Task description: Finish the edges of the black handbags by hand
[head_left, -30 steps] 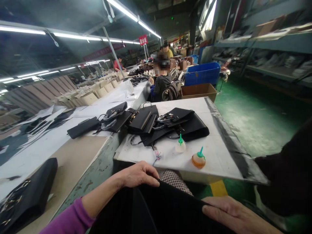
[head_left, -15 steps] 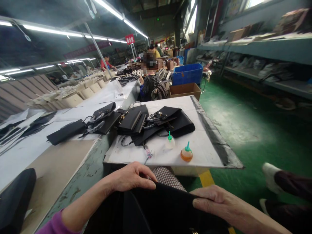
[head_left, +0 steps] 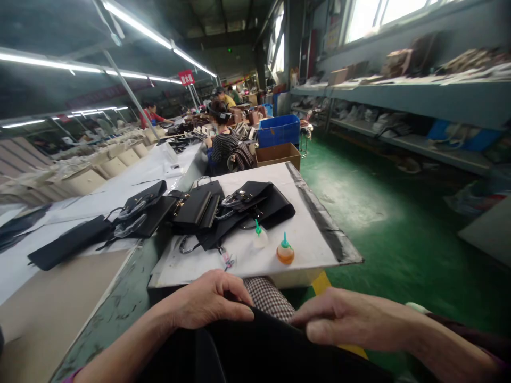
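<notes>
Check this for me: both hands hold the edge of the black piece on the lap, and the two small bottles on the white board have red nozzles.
The nozzles are green, not red, as the head view shows. The left hand and right hand do hold the edge of the black piece, and the two small bottles stand on the white board.
</notes>
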{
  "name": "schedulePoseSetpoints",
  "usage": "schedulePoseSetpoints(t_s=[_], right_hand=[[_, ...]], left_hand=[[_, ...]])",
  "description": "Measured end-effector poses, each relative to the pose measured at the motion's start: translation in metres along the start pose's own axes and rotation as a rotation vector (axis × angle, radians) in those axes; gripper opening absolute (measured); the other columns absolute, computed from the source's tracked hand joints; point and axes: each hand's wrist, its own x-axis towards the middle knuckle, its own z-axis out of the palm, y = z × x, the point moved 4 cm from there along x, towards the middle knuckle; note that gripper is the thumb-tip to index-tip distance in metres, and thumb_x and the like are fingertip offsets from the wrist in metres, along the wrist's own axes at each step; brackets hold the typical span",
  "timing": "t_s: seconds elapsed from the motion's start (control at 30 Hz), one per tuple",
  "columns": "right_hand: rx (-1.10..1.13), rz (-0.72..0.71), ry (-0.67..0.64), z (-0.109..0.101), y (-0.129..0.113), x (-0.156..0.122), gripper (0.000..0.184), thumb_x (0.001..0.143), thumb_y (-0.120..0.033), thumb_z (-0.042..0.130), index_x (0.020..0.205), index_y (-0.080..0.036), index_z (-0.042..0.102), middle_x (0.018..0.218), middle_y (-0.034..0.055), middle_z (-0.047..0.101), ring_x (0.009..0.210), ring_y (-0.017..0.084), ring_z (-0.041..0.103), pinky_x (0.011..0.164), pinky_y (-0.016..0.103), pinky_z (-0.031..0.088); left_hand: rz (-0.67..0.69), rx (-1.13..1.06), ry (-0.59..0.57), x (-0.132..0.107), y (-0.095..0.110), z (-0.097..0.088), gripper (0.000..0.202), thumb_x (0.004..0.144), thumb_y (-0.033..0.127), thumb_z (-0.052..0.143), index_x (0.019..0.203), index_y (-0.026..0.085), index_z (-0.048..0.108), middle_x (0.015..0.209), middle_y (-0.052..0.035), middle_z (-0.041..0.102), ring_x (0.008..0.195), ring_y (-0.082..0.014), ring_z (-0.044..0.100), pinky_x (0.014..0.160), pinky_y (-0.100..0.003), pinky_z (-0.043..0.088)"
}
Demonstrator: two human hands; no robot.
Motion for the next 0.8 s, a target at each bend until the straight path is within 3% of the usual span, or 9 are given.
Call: schedulePoseSetpoints(t_s=[0.07, 0.13, 0.23, 0.37, 0.47, 0.63, 0.8], right_hand=[[0.083, -0.073, 0.024, -0.001, -0.007, 0.008, 0.034, 0.094, -0.042, 0.058, 0.102, -0.015, 0.078, 0.09, 0.0043, 0.071, 0.078, 0.014, 0.06, 0.074, 0.023, 0.049], [0.195, -0.051, 0.082, 0.0, -0.005, 0.017, 0.036, 0.09, -0.045, 0.063, 0.1, -0.013, 0.079, 0.089, 0.0058, 0.072, 0.074, 0.013, 0.06, 0.07, 0.021, 0.049], [0.273, 0.029, 0.183, 0.004, 0.002, 0.025, 0.028, 0.082, -0.038, 0.073, 0.089, -0.012, 0.08, 0.075, 0.0026, 0.069, 0.063, 0.009, 0.057, 0.06, 0.017, 0.046], [0.278, 0.069, 0.243, 0.007, 0.002, 0.03, 0.019, 0.077, -0.031, 0.074, 0.072, -0.013, 0.077, 0.062, -0.0027, 0.06, 0.056, 0.008, 0.051, 0.055, 0.017, 0.044], [0.182, 0.071, 0.289, 0.007, -0.001, 0.031, 0.023, 0.079, -0.034, 0.07, 0.07, -0.013, 0.074, 0.058, -0.0046, 0.055, 0.054, 0.008, 0.046, 0.052, 0.018, 0.041], [-0.116, 0.042, 0.369, 0.01, 0.0, 0.032, 0.021, 0.084, -0.028, 0.06, 0.077, -0.012, 0.073, 0.056, -0.0064, 0.045, 0.051, 0.007, 0.035, 0.043, 0.019, 0.024], [-0.235, 0.072, 0.438, 0.011, 0.008, 0.028, 0.019, 0.081, -0.026, 0.06, 0.072, -0.013, 0.072, 0.055, -0.0061, 0.043, 0.052, 0.008, 0.036, 0.042, 0.019, 0.023]], left_hand=[[0.026, 0.026, -0.009, 0.001, 0.008, 0.003, 0.019, 0.081, 0.033, 0.072, 0.087, 0.017, 0.078, 0.079, 0.0013, 0.064, 0.073, -0.0132, 0.054, 0.063, -0.022, 0.039], [0.035, 0.05, -0.012, 0.002, 0.013, 0.006, 0.019, 0.082, 0.034, 0.071, 0.087, 0.017, 0.078, 0.078, 0.0015, 0.064, 0.073, -0.0133, 0.055, 0.063, -0.021, 0.039], [0.02, 0.067, -0.014, 0.003, 0.016, 0.008, 0.019, 0.081, 0.036, 0.071, 0.087, 0.018, 0.078, 0.076, 0.0016, 0.065, 0.071, -0.0132, 0.054, 0.062, -0.021, 0.039], [-0.006, 0.045, -0.024, 0.006, 0.018, 0.01, 0.02, 0.081, 0.036, 0.071, 0.088, 0.019, 0.078, 0.078, 0.0011, 0.066, 0.07, -0.0131, 0.054, 0.062, -0.021, 0.039], [-0.032, 0.027, -0.012, 0.007, 0.018, 0.011, 0.021, 0.08, 0.037, 0.07, 0.088, 0.019, 0.078, 0.077, 0.0014, 0.066, 0.068, -0.0128, 0.053, 0.06, -0.021, 0.038], [-0.043, 0.076, 0.006, 0.008, 0.017, 0.01, 0.021, 0.078, 0.037, 0.071, 0.086, 0.018, 0.079, 0.074, 0.0011, 0.065, 0.066, -0.0128, 0.053, 0.06, -0.021, 0.038], [-0.069, 0.041, 0.005, 0.01, 0.012, 0.008, 0.021, 0.078, 0.036, 0.071, 0.086, 0.018, 0.078, 0.072, 0.0018, 0.063, 0.064, -0.0119, 0.049, 0.058, -0.021, 0.036]])
